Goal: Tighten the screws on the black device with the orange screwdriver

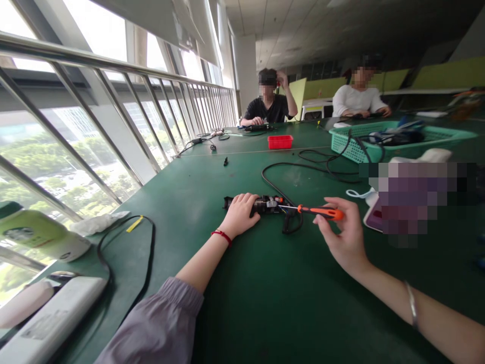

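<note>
A black corded device point(261, 206), long and roughly cylindrical, lies on the green table point(242, 283). Inner parts in grey and orange show at its right end. My left hand point(240, 212) is closed over its left half and presses it on the tabletop, hiding that section. In my right hand point(343, 227) is a screwdriver point(322, 211) with an orange and black handle, gripped near the handle's end between thumb and fingers. Its shaft points left and the tip meets the exposed end of the device. Whether the tip sits in a screw is too small to tell.
A black cable point(271, 169) runs toward a green basket point(364, 146) of parts. Farther off stand a red tray point(280, 142) and two seated people. A phone point(373, 215) lies right; a power strip point(56, 318), bottle point(38, 232) and looped cord point(153, 237) lie left, near the railing.
</note>
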Demonstrator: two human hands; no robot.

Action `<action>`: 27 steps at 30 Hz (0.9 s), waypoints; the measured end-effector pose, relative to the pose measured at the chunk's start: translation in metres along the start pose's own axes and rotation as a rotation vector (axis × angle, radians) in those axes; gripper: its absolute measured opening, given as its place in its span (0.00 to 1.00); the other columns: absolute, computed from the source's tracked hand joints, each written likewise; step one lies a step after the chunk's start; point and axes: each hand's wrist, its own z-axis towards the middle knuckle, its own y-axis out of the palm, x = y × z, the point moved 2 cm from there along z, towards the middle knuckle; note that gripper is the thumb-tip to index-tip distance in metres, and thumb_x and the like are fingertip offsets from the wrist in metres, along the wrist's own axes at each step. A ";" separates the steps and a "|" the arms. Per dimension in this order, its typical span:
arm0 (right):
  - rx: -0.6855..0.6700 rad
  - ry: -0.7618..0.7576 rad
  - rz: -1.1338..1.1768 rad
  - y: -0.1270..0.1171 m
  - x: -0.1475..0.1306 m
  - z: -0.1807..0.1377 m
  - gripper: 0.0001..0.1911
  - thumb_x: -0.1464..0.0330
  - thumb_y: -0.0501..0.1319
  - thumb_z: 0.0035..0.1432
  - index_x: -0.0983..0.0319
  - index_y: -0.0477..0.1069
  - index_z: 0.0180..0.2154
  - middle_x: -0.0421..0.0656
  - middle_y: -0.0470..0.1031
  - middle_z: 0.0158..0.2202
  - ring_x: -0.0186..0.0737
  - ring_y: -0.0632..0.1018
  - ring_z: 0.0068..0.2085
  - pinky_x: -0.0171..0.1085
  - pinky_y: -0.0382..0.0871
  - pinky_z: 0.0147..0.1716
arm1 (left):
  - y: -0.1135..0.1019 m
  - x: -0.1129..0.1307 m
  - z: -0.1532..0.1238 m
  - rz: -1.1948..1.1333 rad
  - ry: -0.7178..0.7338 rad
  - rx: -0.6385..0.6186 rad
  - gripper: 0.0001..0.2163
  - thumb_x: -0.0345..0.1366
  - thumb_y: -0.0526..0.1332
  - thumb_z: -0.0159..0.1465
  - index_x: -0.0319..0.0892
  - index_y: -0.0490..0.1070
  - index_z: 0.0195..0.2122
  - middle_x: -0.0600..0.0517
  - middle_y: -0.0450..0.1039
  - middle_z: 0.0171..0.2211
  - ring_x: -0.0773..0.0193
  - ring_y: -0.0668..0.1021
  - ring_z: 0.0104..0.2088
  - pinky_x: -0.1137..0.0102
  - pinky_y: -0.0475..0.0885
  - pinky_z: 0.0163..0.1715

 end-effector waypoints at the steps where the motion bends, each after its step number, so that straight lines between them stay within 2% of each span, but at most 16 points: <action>1: -0.029 0.018 -0.006 0.000 0.000 0.000 0.16 0.67 0.61 0.55 0.58 0.64 0.46 0.40 0.67 0.33 0.36 0.74 0.31 0.39 0.69 0.34 | 0.000 0.000 0.000 -0.001 0.002 0.000 0.19 0.34 0.55 0.57 0.40 0.63 0.51 0.47 0.68 0.46 0.56 0.69 0.47 0.62 0.62 0.53; 3: -0.084 0.042 -0.024 0.000 -0.001 0.000 0.12 0.66 0.61 0.56 0.59 0.65 0.43 0.37 0.65 0.27 0.34 0.71 0.27 0.36 0.67 0.29 | 0.000 0.000 0.000 -0.003 0.006 0.002 0.19 0.34 0.55 0.57 0.40 0.62 0.51 0.47 0.68 0.45 0.56 0.69 0.47 0.62 0.62 0.53; 5: -0.097 0.036 -0.037 -0.001 -0.003 0.000 0.11 0.66 0.60 0.56 0.59 0.66 0.42 0.36 0.64 0.25 0.33 0.70 0.26 0.36 0.66 0.28 | 0.000 0.000 0.000 -0.004 0.006 0.002 0.19 0.34 0.55 0.57 0.40 0.62 0.51 0.47 0.68 0.45 0.56 0.69 0.47 0.62 0.62 0.53; 10: 0.006 -0.002 -0.018 -0.001 -0.003 0.000 0.17 0.67 0.63 0.53 0.58 0.64 0.45 0.41 0.67 0.38 0.35 0.74 0.32 0.39 0.69 0.35 | 0.000 0.000 0.001 -0.005 0.003 -0.006 0.20 0.35 0.55 0.57 0.39 0.62 0.51 0.46 0.68 0.45 0.56 0.69 0.47 0.62 0.62 0.53; 15: -0.081 0.045 -0.033 0.000 0.000 -0.001 0.11 0.66 0.61 0.55 0.59 0.65 0.42 0.39 0.67 0.30 0.35 0.73 0.29 0.38 0.67 0.31 | 0.001 0.000 0.000 -0.015 0.013 -0.005 0.20 0.34 0.55 0.57 0.39 0.62 0.51 0.46 0.68 0.46 0.56 0.69 0.47 0.62 0.62 0.53; 21: 0.019 0.006 0.034 -0.001 0.001 0.000 0.18 0.67 0.61 0.54 0.58 0.62 0.47 0.43 0.67 0.40 0.37 0.74 0.34 0.42 0.69 0.39 | 0.001 0.000 0.001 -0.016 0.012 -0.006 0.19 0.35 0.55 0.57 0.40 0.62 0.50 0.47 0.68 0.45 0.56 0.70 0.47 0.62 0.62 0.53; 23: 0.004 0.013 0.022 -0.001 0.001 0.000 0.17 0.67 0.61 0.55 0.58 0.62 0.46 0.42 0.68 0.37 0.36 0.74 0.33 0.42 0.69 0.38 | 0.000 0.000 0.001 -0.019 0.012 -0.008 0.19 0.35 0.55 0.57 0.39 0.62 0.50 0.46 0.68 0.45 0.56 0.69 0.47 0.62 0.62 0.53; 27: -0.093 0.059 -0.041 0.000 0.001 -0.001 0.10 0.65 0.60 0.56 0.59 0.66 0.41 0.38 0.66 0.28 0.35 0.72 0.27 0.38 0.67 0.30 | -0.001 0.001 0.001 -0.022 0.017 -0.010 0.19 0.35 0.55 0.57 0.38 0.62 0.51 0.46 0.68 0.46 0.55 0.69 0.47 0.61 0.62 0.53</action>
